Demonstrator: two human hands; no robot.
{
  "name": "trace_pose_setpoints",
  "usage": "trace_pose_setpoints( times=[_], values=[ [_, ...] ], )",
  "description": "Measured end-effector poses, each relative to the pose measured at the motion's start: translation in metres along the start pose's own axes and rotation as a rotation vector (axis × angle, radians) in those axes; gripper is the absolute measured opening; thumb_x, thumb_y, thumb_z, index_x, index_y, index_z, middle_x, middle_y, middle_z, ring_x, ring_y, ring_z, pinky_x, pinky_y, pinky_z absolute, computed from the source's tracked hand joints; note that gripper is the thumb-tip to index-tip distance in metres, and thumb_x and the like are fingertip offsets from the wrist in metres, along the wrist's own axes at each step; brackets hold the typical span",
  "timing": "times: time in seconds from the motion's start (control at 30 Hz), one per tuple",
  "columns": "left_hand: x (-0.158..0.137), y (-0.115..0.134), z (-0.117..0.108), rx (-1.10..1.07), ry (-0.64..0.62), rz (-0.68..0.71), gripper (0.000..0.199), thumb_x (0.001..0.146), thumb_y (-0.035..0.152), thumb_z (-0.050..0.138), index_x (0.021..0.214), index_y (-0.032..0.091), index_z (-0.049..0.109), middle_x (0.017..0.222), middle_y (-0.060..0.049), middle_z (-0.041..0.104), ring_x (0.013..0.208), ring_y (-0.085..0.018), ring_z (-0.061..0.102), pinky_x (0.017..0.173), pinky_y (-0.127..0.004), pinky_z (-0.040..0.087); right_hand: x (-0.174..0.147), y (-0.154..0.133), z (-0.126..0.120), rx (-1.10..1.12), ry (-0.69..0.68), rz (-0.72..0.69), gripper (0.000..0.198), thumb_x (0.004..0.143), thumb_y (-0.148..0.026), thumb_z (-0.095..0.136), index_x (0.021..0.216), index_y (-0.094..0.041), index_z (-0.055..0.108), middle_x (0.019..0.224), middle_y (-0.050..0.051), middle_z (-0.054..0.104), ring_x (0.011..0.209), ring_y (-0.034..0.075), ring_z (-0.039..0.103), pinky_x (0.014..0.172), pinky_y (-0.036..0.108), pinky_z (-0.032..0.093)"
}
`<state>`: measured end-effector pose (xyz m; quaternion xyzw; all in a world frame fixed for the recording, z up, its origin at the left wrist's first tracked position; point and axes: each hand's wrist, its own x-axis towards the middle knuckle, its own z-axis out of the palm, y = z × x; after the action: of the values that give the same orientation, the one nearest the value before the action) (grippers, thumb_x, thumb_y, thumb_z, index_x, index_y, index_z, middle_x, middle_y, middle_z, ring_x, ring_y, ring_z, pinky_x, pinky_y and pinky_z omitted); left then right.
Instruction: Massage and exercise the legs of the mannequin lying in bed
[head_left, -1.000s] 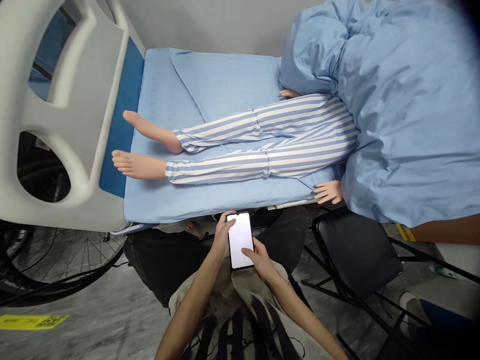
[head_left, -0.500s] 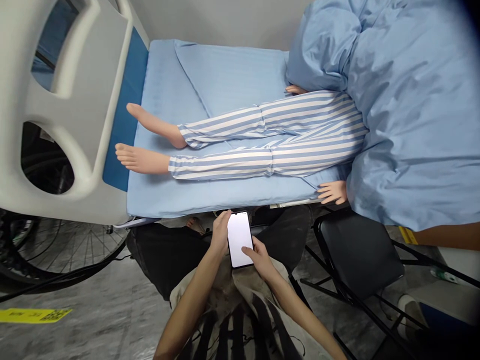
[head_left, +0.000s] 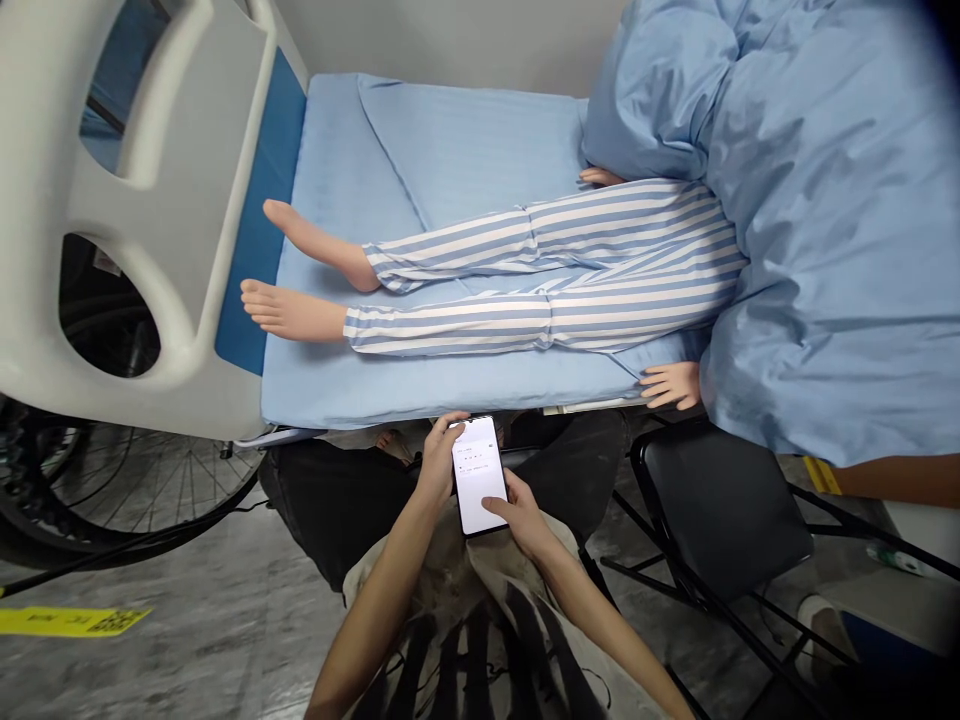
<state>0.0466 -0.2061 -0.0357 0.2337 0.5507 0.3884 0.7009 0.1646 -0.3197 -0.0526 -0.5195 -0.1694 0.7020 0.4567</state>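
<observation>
From where I sat, I had the head view alone, looking down over the wearer's lap. The phone [head_left: 476, 495] was upright between the two hands, just off the near edge of the bed [head_left: 420, 385], its bright screen facing up at me. I could make out a few short lines of print in the upper half, too small for me to read.

The left hand [head_left: 439, 460] was curled about the phone's left side, thumb bent over the top left corner. The right hand [head_left: 523, 512] was closed on the lower right side, its thumb lying across the screen. Both had hold of the phone and neither stood open; the fingers behind it were hidden from me.

Beyond them, on the bed, I saw the legs of a figure in striped trousers [head_left: 600, 240], bare feet [head_left: 300, 310] pointing toward the footboard [head_left: 214, 140] at left. A heaped blue quilt [head_left: 840, 240] covered the upper body, and a small hand [head_left: 673, 384] poked out from under its edge, palm down near the side of the bed. Below that I had a black folding chair [head_left: 720, 500]. At left a spoked wheel [head_left: 161, 480] stood partly below the footboard, near a yellow strip [head_left: 60, 622].
</observation>
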Motion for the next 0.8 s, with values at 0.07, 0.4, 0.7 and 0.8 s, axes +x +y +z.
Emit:
trace_pose_setpoints(
  times=[0.07,0.4,0.7,0.8],
  values=[
    [0.0008,0.0004,-0.0003,-0.013,0.022,0.024,0.029,0.068,0.036,0.070,0.091,0.018,0.066,0.079,-0.001,0.065,0.064,-0.013,0.056,0.058,-0.024,0.041,-0.0004,0.0000,-0.0004,-0.032,-0.008,0.006,0.047,0.073,-0.023,0.076,0.118,-0.024,0.065,0.113,0.003,0.070,0.100,0.022,0.063,0.090,0.034,0.049],
    [0.0014,0.0023,0.0000,-0.010,0.065,0.053,0.026,0.069,0.037,0.065,0.085,0.016,0.067,0.081,-0.001,0.063,0.069,-0.013,0.055,0.062,-0.024,0.042,-0.0007,-0.0012,-0.0069,-0.160,-0.139,0.027,0.070,0.065,-0.015,0.079,0.129,-0.023,0.055,0.124,0.005,0.065,0.110,0.024,0.060,0.093,0.034,0.049],
    [0.0023,0.0013,-0.0011,-0.016,0.070,0.053,0.027,0.068,0.037,0.066,0.085,0.016,0.066,0.079,-0.001,0.062,0.067,-0.012,0.054,0.061,-0.024,0.042,-0.0014,-0.0052,-0.0049,-0.206,-0.135,0.020,0.068,0.066,-0.017,0.077,0.130,-0.024,0.054,0.126,0.005,0.063,0.113,0.023,0.059,0.098,0.036,0.048],
    [0.0019,0.0023,-0.0011,-0.020,0.067,0.047,0.027,0.069,0.038,0.066,0.085,0.016,0.066,0.077,0.000,0.061,0.066,-0.012,0.054,0.059,-0.024,0.041,-0.0027,-0.0093,-0.0027,-0.192,-0.123,0.039,0.065,0.067,-0.019,0.077,0.128,-0.022,0.055,0.123,0.005,0.065,0.108,0.022,0.060,0.095,0.035,0.048]
  ],
)
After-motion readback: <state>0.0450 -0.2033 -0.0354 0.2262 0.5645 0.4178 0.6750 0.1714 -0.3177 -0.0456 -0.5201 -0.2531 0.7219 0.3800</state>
